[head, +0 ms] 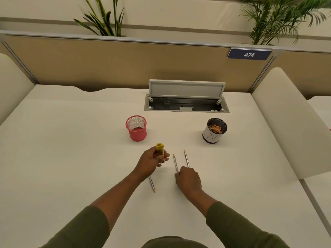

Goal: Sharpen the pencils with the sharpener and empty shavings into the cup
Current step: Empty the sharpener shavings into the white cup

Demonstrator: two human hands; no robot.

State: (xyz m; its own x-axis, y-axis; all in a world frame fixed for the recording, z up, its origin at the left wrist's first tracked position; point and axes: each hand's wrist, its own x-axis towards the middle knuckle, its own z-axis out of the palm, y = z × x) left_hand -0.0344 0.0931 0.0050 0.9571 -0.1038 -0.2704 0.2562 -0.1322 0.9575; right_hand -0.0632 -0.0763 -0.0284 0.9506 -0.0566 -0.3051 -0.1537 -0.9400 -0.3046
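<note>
Sharpener (160, 149) in left hand (150, 162), well inside desk (71, 140) edges.

Mesh holder (136, 128) left of shavings cup (214, 130).

Matt white table (71, 140), pink wire-mesh metal cup (136, 128), black mesh cup (215, 130) wrapped in white paper, glossy yellow plastic sharpener (160, 149), pencils (186, 158) with shiny silvery barrels, olive cloth sleeves (238, 228), beige fabric-look partition (107, 63)

3 pencils (186, 158), 1 yellow sharpener (160, 149), 2 mesh cups (136, 128), 2 hands (149, 162), 2 plants (104, 18)
</note>
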